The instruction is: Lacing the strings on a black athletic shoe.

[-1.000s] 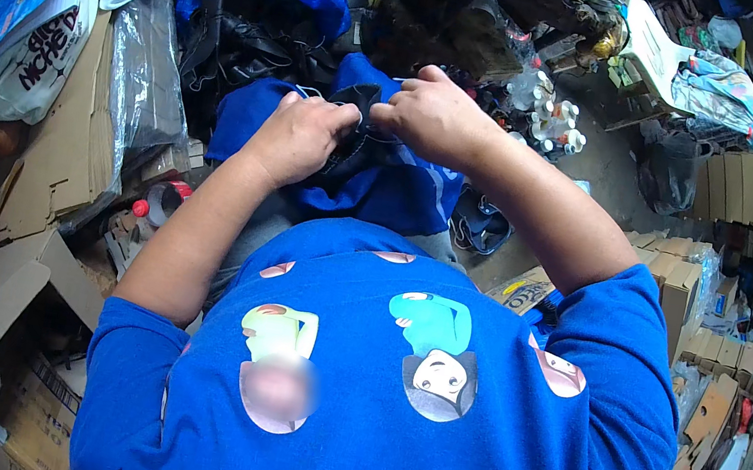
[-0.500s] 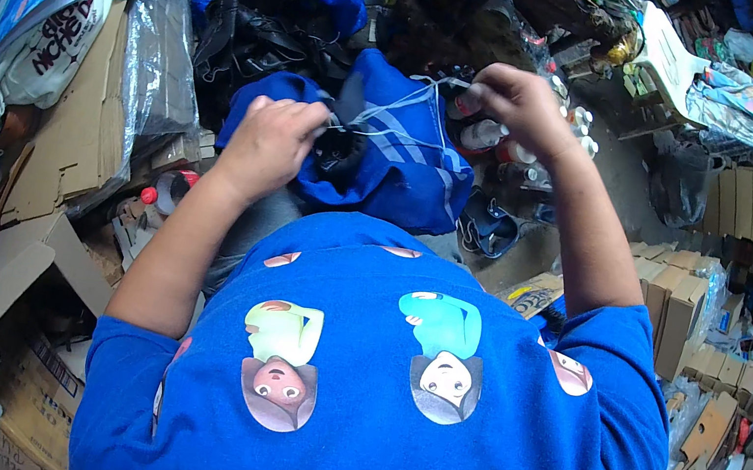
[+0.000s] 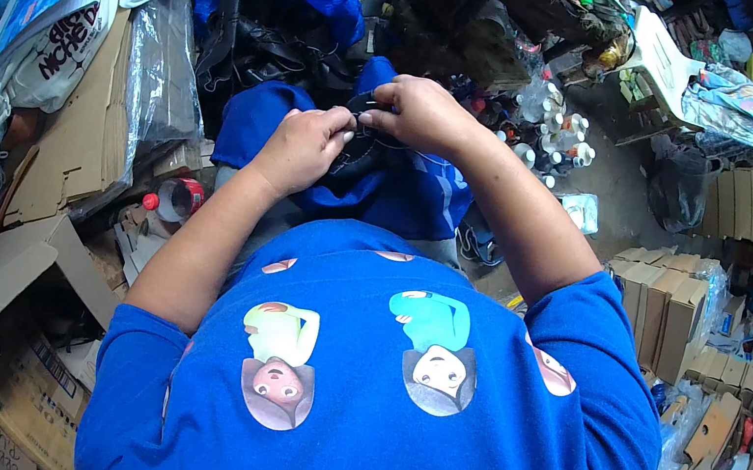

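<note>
Fingers of both hands pinch a small black piece (image 3: 361, 133) at the upper centre of the frame. The left hand (image 3: 301, 148) grips its lower left side, fingers curled shut on it. The right hand (image 3: 425, 114) closes over its top right edge, fingertips pressed together on the rim. The piece lies over blue cloth (image 3: 403, 195) on the person's lap, just above a blue shirt (image 3: 368, 403) with cartoon prints. Flat cardboard (image 3: 79, 136) leans at the left, with a red-capped bottle (image 3: 171, 198) below it. Stacked boxes (image 3: 663, 308) stand at the right. White bottles (image 3: 558, 131) cluster right of the hands.
</note>
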A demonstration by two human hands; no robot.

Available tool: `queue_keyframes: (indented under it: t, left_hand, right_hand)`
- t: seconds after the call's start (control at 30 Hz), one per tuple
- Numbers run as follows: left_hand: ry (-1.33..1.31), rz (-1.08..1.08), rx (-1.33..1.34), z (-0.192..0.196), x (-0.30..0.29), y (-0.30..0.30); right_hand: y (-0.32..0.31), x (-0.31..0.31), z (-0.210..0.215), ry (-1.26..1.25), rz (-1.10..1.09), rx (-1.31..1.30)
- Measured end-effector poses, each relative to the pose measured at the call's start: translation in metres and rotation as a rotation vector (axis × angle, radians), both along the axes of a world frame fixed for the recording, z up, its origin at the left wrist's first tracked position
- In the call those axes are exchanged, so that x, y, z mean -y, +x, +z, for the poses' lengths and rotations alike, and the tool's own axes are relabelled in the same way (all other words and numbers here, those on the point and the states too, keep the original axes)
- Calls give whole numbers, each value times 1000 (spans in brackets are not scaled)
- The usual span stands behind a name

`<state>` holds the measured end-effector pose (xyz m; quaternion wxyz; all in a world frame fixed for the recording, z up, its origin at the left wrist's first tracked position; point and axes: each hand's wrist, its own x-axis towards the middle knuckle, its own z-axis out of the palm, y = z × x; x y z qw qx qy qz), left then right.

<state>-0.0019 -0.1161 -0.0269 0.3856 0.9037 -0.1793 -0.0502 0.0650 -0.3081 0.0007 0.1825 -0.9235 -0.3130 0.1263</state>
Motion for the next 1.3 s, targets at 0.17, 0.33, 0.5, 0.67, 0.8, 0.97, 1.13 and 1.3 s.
queue_keyframes:
  t: [0.17, 0.33, 0.5, 0.67, 0.8, 0.97, 1.13, 1.3]
  left_hand:
    - [206, -37, 213, 5, -34, -10]
    - [-299, 274, -157, 15, -97, -37]
    - [-1008, 29, -183, 64, -61, -17]
    - [-1112, -243, -859, 60, -36, -23]
    - [223, -96, 116, 44, -74, -18]
    - [267, 931, 298, 125, -202, -18]
    - [615, 1061, 340, 121, -302, -35]
    - [22, 226, 94, 54, -93, -13]
  right_hand:
    - [7, 19, -12, 136, -26, -228]
    - [-4, 21, -6, 206, -146, -145]
    - [-10, 19, 39, 1050, -74, -830]
    - [-30, 33, 51, 595, 174, -626]
    - [-28, 76, 20, 73, 7, -295]
    - [-12, 276, -1, -68, -750, -193]
    - [-18, 355, -19, -680, -742, -119]
    - [-29, 142, -9, 20, -380, -188]
